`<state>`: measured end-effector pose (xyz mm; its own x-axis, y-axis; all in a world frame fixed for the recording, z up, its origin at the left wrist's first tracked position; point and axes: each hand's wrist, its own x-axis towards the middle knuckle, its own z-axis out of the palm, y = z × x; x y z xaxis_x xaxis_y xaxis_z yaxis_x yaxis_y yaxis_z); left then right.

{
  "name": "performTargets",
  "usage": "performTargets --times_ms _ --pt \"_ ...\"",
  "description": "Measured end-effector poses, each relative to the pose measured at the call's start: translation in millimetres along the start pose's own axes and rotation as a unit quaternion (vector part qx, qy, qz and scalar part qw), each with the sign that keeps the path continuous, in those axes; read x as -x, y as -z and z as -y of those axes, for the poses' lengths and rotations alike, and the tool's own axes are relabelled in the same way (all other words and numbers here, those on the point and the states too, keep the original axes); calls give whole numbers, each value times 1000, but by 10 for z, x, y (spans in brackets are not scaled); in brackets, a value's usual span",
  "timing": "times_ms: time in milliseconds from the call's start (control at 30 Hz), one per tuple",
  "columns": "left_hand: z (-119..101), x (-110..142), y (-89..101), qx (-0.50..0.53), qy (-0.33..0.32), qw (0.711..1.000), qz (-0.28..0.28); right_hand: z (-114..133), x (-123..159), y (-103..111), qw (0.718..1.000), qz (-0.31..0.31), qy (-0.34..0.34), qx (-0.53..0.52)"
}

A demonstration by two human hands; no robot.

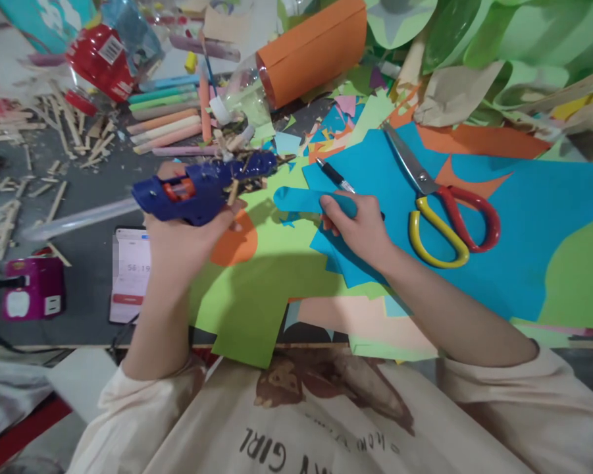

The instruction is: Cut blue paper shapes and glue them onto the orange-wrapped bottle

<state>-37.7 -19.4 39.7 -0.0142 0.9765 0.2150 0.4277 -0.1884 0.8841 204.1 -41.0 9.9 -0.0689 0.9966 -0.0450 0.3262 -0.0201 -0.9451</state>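
So both hands were busy here. The left hand [190,234] was wrapped around a dark blue glue gun [202,191], fingers closed on the grip, with a long clear glue stick [81,220] poking out the back toward the left. Its nozzle end looked pretty grubby and pointed right, near the rounded tip of a blue paper strip [301,199] but apart from it. The right hand [360,224] had that strip pinched, thumb on top and fingers curled in underneath. The strip was over a light green sheet [241,296]; couldn't tell if it touched it.

Just beyond the right hand lay a black pen [333,172], and to its right some big scissors [424,187], one handle loop yellow and one red, blades partly apart, on a large blue sheet [518,283]. An orange paper piece [234,243] sat on the green, partly behind the left hand.

Over on the left of the dark worktop [89,263], a phone [128,276] was half hidden by the left forearm, with a magenta plug adapter [34,289] further left. Far side: loose wooden sticks [69,122], a row of markers [170,118], an orange paper cylinder [316,52] and, far right, crumpled brown paper [457,95].
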Motion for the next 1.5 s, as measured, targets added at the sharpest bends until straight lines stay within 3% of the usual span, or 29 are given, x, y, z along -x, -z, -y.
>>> performTargets --times_ms 133,300,433,567,733,1000,1500 --pt "45 166 -221 45 64 996 52 7 -13 7 1000 -27 -7 9" --pt "33 318 -320 -32 -93 995 18 18 -8 10 999 -34 -11 4" --pt "-93 375 -330 -25 -110 991 69 17 0 8 999 -30 -14 7" --pt "-11 384 -329 -72 -120 989 49 16 22 19 995 -63 35 67" --pt "151 427 -324 -102 -115 986 66 -11 44 30 985 -85 70 135" --pt "98 467 -331 -171 -132 975 55 -77 23 11 968 -106 160 160" --pt "81 472 -336 -168 -135 975 57 -68 26 18 972 -86 154 156"
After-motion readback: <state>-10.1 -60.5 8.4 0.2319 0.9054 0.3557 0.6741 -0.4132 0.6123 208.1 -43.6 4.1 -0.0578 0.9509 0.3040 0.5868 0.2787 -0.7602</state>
